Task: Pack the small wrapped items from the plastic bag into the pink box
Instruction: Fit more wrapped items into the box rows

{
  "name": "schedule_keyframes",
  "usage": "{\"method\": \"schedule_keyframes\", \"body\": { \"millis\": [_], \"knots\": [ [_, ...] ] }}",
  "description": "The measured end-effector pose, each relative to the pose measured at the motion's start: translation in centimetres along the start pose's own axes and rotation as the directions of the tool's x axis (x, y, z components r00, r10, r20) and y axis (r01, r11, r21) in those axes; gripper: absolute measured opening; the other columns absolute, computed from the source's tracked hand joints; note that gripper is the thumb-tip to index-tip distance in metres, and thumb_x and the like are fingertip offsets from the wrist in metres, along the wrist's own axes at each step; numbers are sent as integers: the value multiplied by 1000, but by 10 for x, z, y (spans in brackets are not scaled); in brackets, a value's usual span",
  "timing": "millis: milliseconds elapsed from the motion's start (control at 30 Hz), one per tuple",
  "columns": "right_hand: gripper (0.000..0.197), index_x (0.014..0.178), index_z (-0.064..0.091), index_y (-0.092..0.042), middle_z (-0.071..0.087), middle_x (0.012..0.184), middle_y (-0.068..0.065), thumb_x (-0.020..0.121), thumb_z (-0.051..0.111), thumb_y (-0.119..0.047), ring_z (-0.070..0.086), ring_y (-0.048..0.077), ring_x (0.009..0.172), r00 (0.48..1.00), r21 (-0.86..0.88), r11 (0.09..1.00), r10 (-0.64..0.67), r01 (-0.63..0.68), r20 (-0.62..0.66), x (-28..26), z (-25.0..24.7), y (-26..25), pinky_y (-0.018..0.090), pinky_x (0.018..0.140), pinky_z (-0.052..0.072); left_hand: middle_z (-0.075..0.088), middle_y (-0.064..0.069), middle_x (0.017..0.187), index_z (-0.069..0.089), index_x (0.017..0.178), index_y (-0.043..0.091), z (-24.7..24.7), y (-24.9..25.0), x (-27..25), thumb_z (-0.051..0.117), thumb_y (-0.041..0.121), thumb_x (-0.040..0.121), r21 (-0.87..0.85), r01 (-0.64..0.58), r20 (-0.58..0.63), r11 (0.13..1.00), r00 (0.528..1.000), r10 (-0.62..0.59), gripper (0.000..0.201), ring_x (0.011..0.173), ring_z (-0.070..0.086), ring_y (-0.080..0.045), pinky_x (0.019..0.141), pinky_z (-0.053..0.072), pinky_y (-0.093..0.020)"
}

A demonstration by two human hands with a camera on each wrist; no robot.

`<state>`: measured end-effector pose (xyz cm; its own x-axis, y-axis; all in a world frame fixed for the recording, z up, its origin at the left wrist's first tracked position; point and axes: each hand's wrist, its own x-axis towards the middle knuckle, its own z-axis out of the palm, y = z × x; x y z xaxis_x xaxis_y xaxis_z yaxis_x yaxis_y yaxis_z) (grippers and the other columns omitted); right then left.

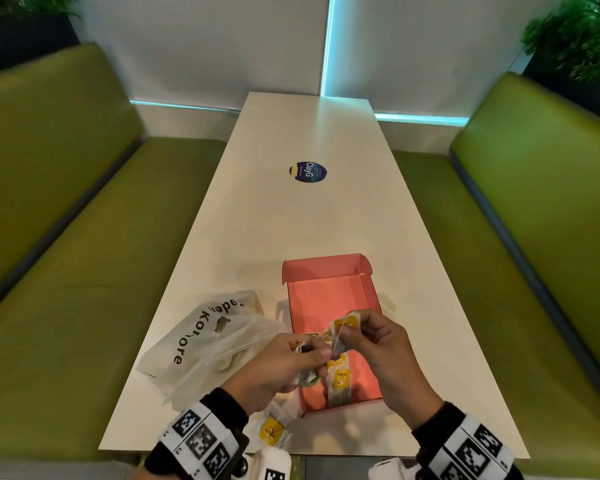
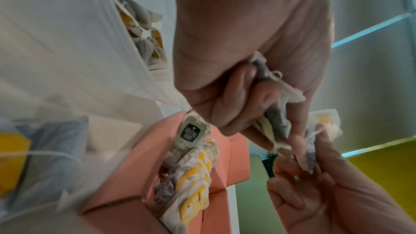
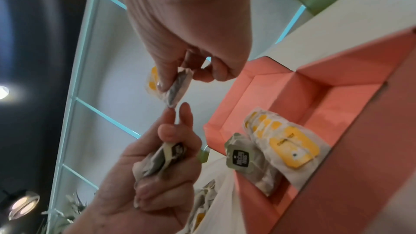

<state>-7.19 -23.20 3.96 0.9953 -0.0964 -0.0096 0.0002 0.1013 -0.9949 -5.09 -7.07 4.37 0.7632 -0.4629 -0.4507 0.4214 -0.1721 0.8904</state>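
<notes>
The open pink box (image 1: 329, 299) lies on the white table, with a row of yellow-tagged wrapped tea bags (image 1: 340, 381) and a dark-tagged one (image 3: 241, 156) at its near left side. Above the box's near end, my right hand (image 1: 349, 336) pinches a yellow-tagged tea bag (image 1: 347, 323) (image 3: 178, 88). My left hand (image 1: 321, 353) is beside it, curled round a small bunch of tea bags (image 2: 274, 113) (image 3: 166, 156). A thin string runs between the two hands. The translucent plastic bag (image 1: 205, 341) lies left of the box, with more tea bags (image 2: 144, 29) inside.
One yellow-tagged tea bag (image 1: 271, 432) lies on the table near the front edge, under my left wrist. A round dark sticker (image 1: 308, 171) is on the table's far half. Green benches (image 1: 66, 220) run along both sides.
</notes>
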Motion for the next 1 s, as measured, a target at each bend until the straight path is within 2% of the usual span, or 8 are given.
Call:
{"method": "schedule_keyframes", "body": {
  "millis": [33, 100, 200, 367, 500, 633, 800, 1000],
  "knots": [
    [5, 68, 70, -17, 69, 68, 5, 70, 70, -12, 63, 16, 64, 1000, 49, 999, 10, -10, -12, 1, 0, -1, 24, 62, 52, 60, 5, 57, 69, 75, 20, -1, 0, -1, 64, 22, 86, -16, -7, 16, 1000, 1000, 7, 12, 53, 42, -9, 38, 17, -14],
    [10, 72, 70, -13, 69, 68, 5, 65, 71, -19, 64, 16, 63, 999, 100, 995, 18, -15, -27, 1, -1, -2, 22, 60, 51, 60, 5, 58, 71, 74, 22, -1, -1, -1, 65, 23, 85, -43, -17, 14, 999, 1000, 18, 13, 53, 45, -8, 40, 17, -15],
    [15, 78, 65, -4, 69, 68, 5, 66, 68, -12, 64, 14, 63, 999, 116, 993, 28, -24, -28, 2, 0, -3, 20, 58, 50, 60, 4, 57, 70, 68, 23, 0, 0, -1, 63, 20, 86, -83, -22, -19, 996, 1000, 20, 19, 48, 45, -5, 40, 17, -15],
    [7, 76, 63, -8, 68, 65, 2, 73, 66, -2, 59, 8, 58, 999, 117, 993, 34, -35, 10, -1, 2, -3, 16, 52, 45, 58, 1, 56, 66, 65, 23, -2, 2, -1, 61, 15, 86, -150, -46, -33, 988, 999, 41, 23, 46, 42, -8, 38, 17, -14],
    [14, 77, 59, -2, 64, 57, -4, 79, 59, 12, 54, 1, 51, 999, 80, 996, 26, -28, 27, -3, 1, -4, 12, 48, 41, 58, -2, 57, 64, 76, 13, -7, 5, -1, 54, 27, 90, -175, -39, -63, 984, 998, 28, 21, 42, 37, -8, 37, 16, -15],
    [14, 77, 60, -1, 64, 58, -5, 78, 60, 12, 55, 0, 52, 999, 31, 999, 28, -29, 23, -4, 0, -4, 11, 50, 42, 59, 1, 57, 64, 68, 20, -6, 9, -5, 60, 44, 77, -91, -57, -61, 994, 997, 52, 26, 42, 38, -7, 38, 19, -16],
    [15, 74, 62, -7, 65, 62, -5, 77, 64, 7, 58, 3, 60, 1000, -46, 999, 3, -2, 31, -4, 2, -6, 14, 57, 46, 60, 4, 55, 62, 69, 16, -4, 8, -3, 60, 15, 87, 2, -45, -132, 999, 990, 45, 18, 45, 33, -10, 40, 17, -17],
    [14, 74, 63, -12, 65, 67, -3, 79, 67, 1, 58, 7, 64, 999, -87, 996, -34, 31, -29, 0, 0, -5, 16, 57, 46, 59, 0, 56, 62, 63, 14, -4, 9, -3, 59, 11, 85, 35, -56, -176, 998, 982, 62, 22, 43, 31, -10, 38, 20, -16]
  ]
}}
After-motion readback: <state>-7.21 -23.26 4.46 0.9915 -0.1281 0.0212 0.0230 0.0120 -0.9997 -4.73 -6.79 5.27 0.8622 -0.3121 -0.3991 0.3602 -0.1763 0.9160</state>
